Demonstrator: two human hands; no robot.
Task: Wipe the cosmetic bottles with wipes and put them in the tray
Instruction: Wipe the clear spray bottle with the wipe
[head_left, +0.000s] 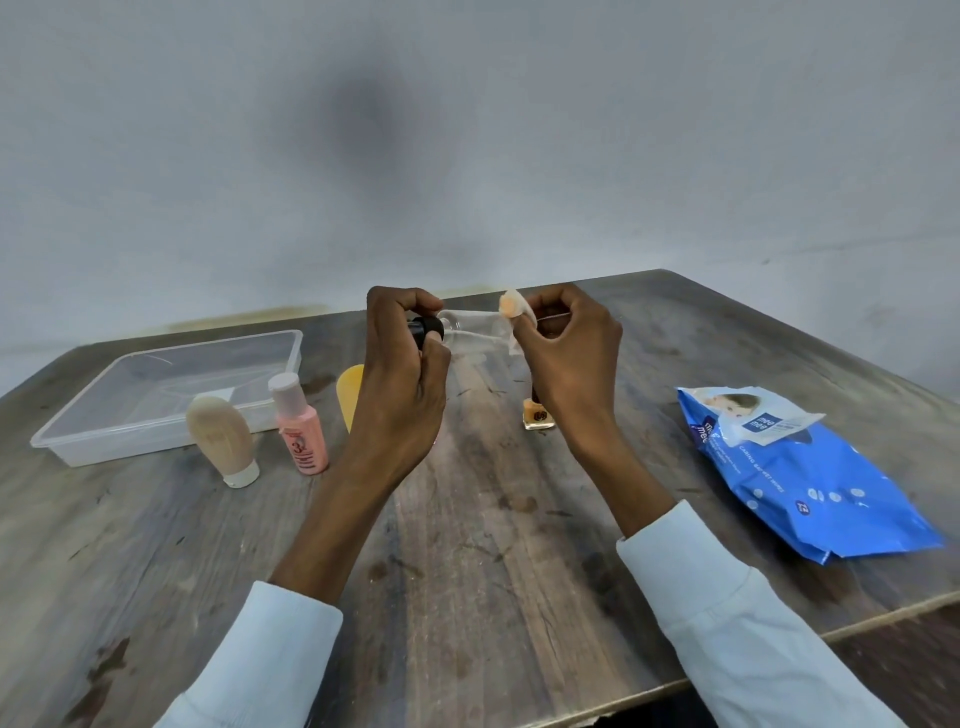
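Observation:
My left hand (402, 364) grips the black cap end of a clear bottle (470, 330), held on its side above the table. My right hand (563, 348) pinches a white wipe (511, 312), stained orange, against the bottle's other end. On the table stand a beige tube (221, 441) on its white cap, a pink bottle (298, 426) with a white cap, and a small orange nail polish bottle (537, 415). A yellow object (349, 392) shows partly behind my left wrist. The clear plastic tray (156, 431) lies at the left with no bottles in it.
A blue pack of wet wipes (810, 483) lies at the right with its flap open. The wooden table's edge (753, 660) runs diagonally at the lower right. A grey wall stands behind the table.

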